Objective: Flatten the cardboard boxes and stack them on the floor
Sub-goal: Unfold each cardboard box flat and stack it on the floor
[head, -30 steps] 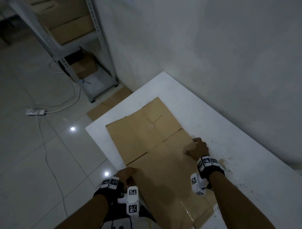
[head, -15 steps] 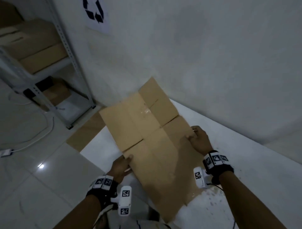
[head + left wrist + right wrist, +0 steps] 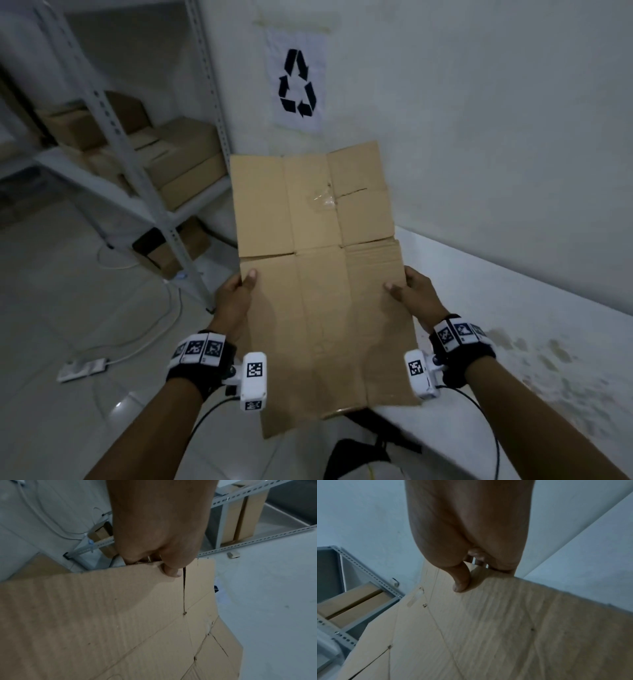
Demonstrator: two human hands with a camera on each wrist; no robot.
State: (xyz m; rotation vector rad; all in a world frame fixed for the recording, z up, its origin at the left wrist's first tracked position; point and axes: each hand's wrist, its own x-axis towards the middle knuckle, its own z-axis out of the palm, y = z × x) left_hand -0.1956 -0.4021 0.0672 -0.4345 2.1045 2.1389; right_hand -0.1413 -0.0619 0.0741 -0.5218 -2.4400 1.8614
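Observation:
A flattened brown cardboard box (image 3: 318,274) hangs in the air in front of me, tilted up toward the wall, its flaps spread and a scrap of clear tape near the middle. My left hand (image 3: 236,291) grips its left edge, thumb on top (image 3: 171,572) and fingers underneath. My right hand (image 3: 411,291) grips the right edge the same way, thumb pressed on the top face (image 3: 460,584). The board (image 3: 102,615) fills the lower part of both wrist views (image 3: 488,628).
A white table (image 3: 513,308) runs along the wall at right, stained near its front. A grey metal shelf rack (image 3: 137,164) at left holds closed cardboard boxes (image 3: 185,161). A power strip (image 3: 82,368) and white cable lie on the tiled floor. A recycling sign (image 3: 297,85) hangs on the wall.
The flattened box lay on the table a second ago; both hands have lifted it off and swung it left, toward the shelf and the wall. The view has risen with it.

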